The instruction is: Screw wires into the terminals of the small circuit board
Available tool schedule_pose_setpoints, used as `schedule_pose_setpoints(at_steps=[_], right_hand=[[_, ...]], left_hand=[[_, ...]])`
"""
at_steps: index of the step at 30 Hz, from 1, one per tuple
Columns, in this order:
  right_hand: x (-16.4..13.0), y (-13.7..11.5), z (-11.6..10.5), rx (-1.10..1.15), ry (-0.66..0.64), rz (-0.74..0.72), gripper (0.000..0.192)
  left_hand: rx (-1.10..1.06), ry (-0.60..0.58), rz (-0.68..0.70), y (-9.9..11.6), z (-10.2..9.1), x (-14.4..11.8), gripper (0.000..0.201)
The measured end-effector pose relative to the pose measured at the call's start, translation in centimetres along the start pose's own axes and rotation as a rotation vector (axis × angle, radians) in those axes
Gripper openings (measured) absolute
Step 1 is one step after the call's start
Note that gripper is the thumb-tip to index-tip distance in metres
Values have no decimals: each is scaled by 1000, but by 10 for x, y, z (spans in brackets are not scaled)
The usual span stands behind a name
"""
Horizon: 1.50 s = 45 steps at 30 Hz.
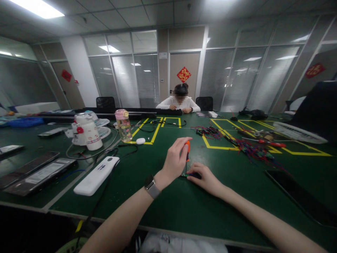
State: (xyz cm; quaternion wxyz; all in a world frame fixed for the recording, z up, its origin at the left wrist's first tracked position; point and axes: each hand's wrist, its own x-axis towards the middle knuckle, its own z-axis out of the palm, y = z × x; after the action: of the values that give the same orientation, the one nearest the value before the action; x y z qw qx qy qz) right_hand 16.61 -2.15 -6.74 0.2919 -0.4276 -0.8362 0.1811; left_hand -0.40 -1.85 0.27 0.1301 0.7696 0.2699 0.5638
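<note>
My left hand [176,160], with a watch on its wrist, grips the orange and black handle of a small screwdriver [187,148] held upright, its tip down on a small dark part [191,174] on the green table [168,203]. My right hand [205,177] lies flat on the table and pins that part with its fingertips. Most of the part is hidden under my fingers.
A white power bank [96,175] and dark phones [39,172] lie at the left. Further back stand a white jug [88,131] and a pink-capped bottle [123,124]. Coloured wire bundles [250,149] and a red-handled tool [271,143] sit at the right. A person in white sits across the table.
</note>
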Motion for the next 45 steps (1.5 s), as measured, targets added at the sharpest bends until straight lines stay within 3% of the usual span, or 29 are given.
schedule_pose_setpoints(at_steps=[4,9,13,17,21,24,32,36,40,45], right_hand=[[0,0,0,-9,2,4,7],[0,1,1,-5,10,1,7],[0,2,1,2,3,-7,9],[0,3,1,13,3,-15,9],[0,2,1,9,3,-3,9],[0,1,1,5,2,4,8],[-1,1,1,15,6,-2,9],[0,0,1,9,2,1,9],[-1,0,0,14,0,0,8],[-1,-1,0,20,5,-12,9]], left_hand=[[-157,-53,-97,0,1,2,24],[12,46,-45,0,-2,2,12],[34,16,43,3,-2,1,22],[-88,-46,-4,4,1,2,25],[52,85,-48,1,0,3,9],[144,142,-56,-2,-5,4,13],[-248,-58,-297,-17,-7,8,33],[-46,7,-197,-19,-9,9,21],[102,30,-125,-12,-12,8,21],[-252,-54,-174,-8,-8,9,32]])
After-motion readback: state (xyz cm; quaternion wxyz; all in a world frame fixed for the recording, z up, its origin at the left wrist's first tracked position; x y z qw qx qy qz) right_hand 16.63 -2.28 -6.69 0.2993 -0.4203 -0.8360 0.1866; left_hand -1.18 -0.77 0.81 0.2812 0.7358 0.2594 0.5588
